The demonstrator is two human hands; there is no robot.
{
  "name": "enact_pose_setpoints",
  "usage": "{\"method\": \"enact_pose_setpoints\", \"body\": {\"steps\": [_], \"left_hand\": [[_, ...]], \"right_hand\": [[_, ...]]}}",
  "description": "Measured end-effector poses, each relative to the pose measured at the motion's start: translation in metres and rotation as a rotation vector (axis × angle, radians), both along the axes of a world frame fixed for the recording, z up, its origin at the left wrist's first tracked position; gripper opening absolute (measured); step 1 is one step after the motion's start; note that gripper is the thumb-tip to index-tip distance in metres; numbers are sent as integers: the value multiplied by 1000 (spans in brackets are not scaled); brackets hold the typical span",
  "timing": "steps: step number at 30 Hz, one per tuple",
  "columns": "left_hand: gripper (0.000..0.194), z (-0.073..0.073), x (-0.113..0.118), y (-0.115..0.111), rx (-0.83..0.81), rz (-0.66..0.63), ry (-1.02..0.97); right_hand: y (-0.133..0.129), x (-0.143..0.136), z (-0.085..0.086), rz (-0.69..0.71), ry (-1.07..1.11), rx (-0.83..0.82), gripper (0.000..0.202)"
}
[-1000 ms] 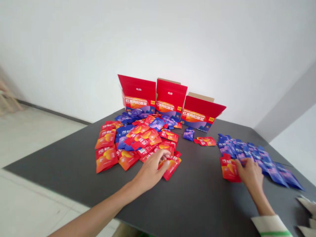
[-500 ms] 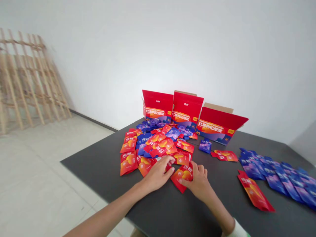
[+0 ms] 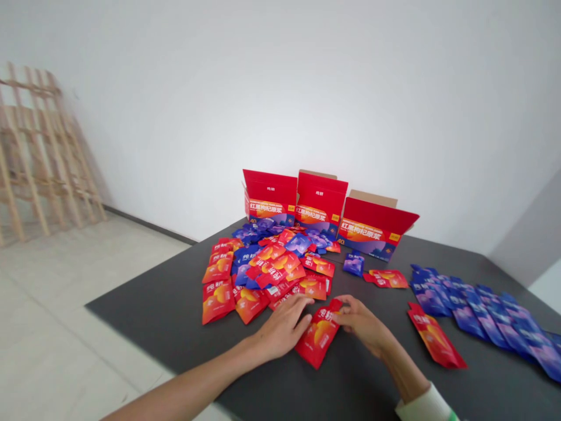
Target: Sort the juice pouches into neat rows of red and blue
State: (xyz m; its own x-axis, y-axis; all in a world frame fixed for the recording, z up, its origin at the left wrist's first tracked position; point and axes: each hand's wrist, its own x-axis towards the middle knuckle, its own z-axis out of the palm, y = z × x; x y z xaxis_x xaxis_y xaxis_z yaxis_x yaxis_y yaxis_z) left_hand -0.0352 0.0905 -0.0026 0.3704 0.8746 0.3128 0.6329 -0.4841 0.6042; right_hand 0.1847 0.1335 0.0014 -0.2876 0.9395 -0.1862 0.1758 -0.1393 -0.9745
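A red pouch (image 3: 319,342) with orange fruit printed on it lies tilted near the table's front. My right hand (image 3: 360,323) pinches its upper right end between thumb and fingers. At the pouch's left edge is my left hand (image 3: 284,328), palm down, fingers stretched out and thumb apart. The thumb tip meets the pouch's edge; whether it presses there I cannot tell. Just beyond my left hand spreads a loose pile of red pouches (image 3: 275,270) mixed with blue pouches (image 3: 242,260). A single red pouch (image 3: 436,338) lies to the right of my right hand.
Three open red boxes (image 3: 270,207) stand along the table's back. A row of overlapping blue pouches (image 3: 477,310) is on the right. One blue pouch (image 3: 353,264) and some red pouches (image 3: 387,278) lie before the right box. Wooden racks (image 3: 44,158) lean against the wall.
My right hand has shifted its grip to the pouch's top end, and the pouch has come away from the pile toward me. My left hand stays beside it. The view has swung slightly right.
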Motion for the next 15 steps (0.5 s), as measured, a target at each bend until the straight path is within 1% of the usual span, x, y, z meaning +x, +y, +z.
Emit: {"method": "enact_pose_setpoints", "body": {"steps": [2,4,5,7,8,10,12,15], "left_hand": [[34,1,2,0,0,-15,-16],[44,5,8,1,-20,-59,-81],[46,8,12,1,-57,-97,-146],[39,15,21,3,-163,-172,-314],[34,18,26,5,-220,-192,-401],[34,24,33,8,-284,-184,-503],[38,28,38,11,-294,-141,-545],[45,33,40,9,-294,-91,-584]], "right_hand": [[-8,1,13,63,77,5,42],[-18,1,28,165,158,80,36],[-23,1,36,227,194,132,33],[-32,0,48,301,238,245,27],[-35,1,52,296,239,299,26],[-40,2,55,211,221,377,26],[-42,3,51,104,200,405,28],[-47,3,43,51,161,403,32]]}}
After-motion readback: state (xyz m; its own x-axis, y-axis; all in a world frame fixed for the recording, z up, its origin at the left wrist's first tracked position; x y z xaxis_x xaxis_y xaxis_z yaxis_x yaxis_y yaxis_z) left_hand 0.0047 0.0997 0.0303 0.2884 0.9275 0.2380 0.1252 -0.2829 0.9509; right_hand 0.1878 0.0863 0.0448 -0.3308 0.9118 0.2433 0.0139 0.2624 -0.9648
